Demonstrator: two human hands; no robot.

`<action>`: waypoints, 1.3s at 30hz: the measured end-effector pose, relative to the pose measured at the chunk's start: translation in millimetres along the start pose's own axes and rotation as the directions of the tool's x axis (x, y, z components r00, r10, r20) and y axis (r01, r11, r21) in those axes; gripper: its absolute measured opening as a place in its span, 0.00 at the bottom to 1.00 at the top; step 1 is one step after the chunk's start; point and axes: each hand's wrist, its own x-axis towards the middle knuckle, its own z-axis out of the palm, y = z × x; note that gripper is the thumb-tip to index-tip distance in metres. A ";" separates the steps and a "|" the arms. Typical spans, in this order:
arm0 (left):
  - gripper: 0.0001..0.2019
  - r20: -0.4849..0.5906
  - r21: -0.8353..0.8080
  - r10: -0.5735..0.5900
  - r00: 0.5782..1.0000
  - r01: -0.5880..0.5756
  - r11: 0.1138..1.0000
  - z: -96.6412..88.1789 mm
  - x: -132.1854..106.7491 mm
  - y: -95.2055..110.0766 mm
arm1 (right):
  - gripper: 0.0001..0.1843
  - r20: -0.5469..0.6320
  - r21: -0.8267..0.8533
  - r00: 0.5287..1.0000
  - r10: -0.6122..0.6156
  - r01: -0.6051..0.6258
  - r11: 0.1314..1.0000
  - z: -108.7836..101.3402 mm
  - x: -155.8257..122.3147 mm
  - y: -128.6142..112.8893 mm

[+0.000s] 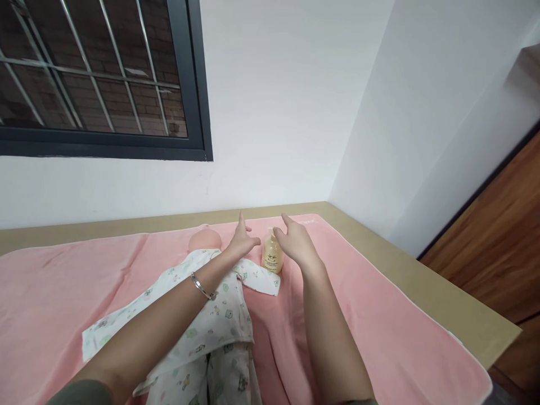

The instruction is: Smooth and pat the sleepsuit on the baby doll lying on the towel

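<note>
From here the doll (223,320) looks dressed, and the bottle (272,255) stands unlifted at the right hand's (297,241) 8 o'clock. Left hand (243,241): spread, empty. Right: fingers parted, can't tell if touching.

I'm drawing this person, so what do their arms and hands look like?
The left hand and right hand wear no gloves. A shiny silver bracelet circles the left wrist. The forearms are bare, and a dark green sleeve shows at the left elbow. Only a sliver of the right sleeve shows.
</note>
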 end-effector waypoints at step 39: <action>0.63 0.112 0.049 0.021 0.993 -0.026 0.998 1.6 6.2 -12.9 | 0.28 0.089 -0.030 0.994 -0.068 0.071 0.997 0.2 -2.1 -1.2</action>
